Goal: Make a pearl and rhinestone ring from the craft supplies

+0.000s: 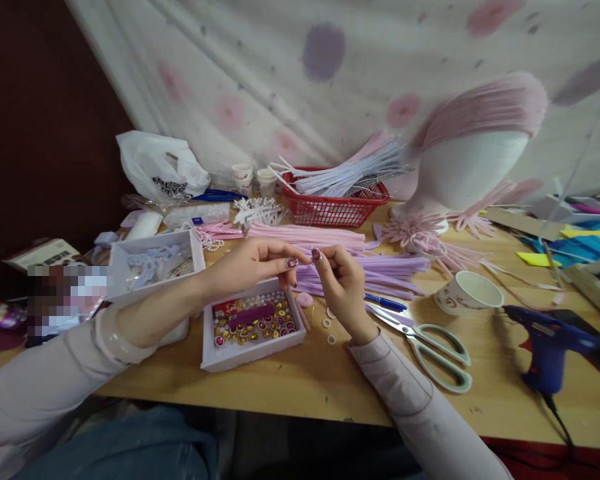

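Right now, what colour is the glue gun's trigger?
The trigger is red, best seen in the head view.

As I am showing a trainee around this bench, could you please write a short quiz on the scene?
1. Which pale-handled tool lies to the left of the blue glue gun in the picture?
a) pliers
b) scissors
c) tweezers

2. True or false: the red basket holds the paper cups.

3. Which of the person's hands is nearer the blue pen?

Key:
1. b
2. False; it holds a bundle of pink and pale-blue pipe cleaners.
3. The right hand.
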A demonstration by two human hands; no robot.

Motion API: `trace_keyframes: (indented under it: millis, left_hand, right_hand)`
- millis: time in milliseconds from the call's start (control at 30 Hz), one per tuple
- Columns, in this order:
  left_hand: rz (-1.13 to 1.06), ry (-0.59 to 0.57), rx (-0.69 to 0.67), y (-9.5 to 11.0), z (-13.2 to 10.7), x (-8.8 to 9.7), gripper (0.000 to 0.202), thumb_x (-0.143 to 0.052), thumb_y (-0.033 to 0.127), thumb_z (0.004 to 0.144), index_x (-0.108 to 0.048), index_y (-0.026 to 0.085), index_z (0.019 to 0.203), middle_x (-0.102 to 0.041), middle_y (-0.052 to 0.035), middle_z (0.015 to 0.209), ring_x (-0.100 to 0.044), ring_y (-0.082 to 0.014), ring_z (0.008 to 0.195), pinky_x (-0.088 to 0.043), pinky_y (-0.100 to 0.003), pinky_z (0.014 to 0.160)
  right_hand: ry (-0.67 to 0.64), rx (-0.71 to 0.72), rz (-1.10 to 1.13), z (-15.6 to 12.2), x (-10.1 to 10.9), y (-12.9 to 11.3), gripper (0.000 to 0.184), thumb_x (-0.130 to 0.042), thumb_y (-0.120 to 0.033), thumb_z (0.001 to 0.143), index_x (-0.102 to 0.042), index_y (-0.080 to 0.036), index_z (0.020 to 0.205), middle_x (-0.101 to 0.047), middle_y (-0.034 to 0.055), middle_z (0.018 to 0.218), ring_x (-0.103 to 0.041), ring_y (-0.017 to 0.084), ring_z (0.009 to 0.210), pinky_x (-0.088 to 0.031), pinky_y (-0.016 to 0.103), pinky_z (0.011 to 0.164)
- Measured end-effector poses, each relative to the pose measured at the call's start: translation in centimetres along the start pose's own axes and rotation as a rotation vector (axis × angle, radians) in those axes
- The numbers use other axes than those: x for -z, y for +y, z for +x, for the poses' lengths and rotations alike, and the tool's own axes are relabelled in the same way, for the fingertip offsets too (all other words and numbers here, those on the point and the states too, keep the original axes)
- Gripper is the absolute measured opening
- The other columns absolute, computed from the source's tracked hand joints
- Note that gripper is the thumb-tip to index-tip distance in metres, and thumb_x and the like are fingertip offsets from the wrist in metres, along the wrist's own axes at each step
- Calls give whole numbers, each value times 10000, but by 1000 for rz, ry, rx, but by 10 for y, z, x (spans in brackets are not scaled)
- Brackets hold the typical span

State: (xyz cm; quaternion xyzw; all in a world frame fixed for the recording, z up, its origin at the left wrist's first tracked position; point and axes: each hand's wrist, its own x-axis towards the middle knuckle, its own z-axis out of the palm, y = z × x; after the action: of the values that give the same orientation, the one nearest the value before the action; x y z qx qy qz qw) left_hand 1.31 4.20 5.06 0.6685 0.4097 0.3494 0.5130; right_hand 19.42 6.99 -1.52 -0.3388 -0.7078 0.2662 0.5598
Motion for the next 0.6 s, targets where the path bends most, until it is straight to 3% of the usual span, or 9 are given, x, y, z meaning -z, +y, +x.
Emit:
trace_keyframes:
  millis: [200, 333, 467, 600]
  left_hand:
    - [-76, -25, 20, 2, -1, 0, 166, -545, 190, 891, -684, 148, 972, -699, -11, 742, -660, -124, 716, -542, -292, 751]
    - [23, 99, 18, -1, 1, 0, 134, -658, 270, 834, -696, 146, 865, -731, -46, 900, -663, -158, 857, -528, -312, 818]
    - [-65, 207, 30, -4, 4, 1, 184, -719, 319, 794, -703, 136, 790, -702, -16, 767, -625, -129, 739, -507, -288, 770]
    - [-199, 302, -8, -6, 4, 1, 219, -749, 344, 771, -709, 130, 789, -699, -19, 768, -611, -128, 743, -486, -284, 789]
  right_hand:
    - [-13, -6, -12, 0, 1, -1, 203, -526, -309, 944, -575, -199, 780, -511, -39, 601, -423, 114, 541, -329, 259, 534]
    - [-11, -2, -14, 0, 1, 0, 201, -519, -311, 945, -576, -198, 789, -546, -29, 625, -448, 117, 559, -342, 260, 550]
    - [-19, -3, -18, 0, 1, 1, 201, -524, -298, 943, -563, -195, 775, -485, -48, 583, -409, 107, 529, -320, 253, 529]
    - [-20, -5, -20, 1, 1, 2, 196, -527, -291, 942, -560, -190, 777, -470, -57, 584, -394, 98, 524, -304, 244, 520]
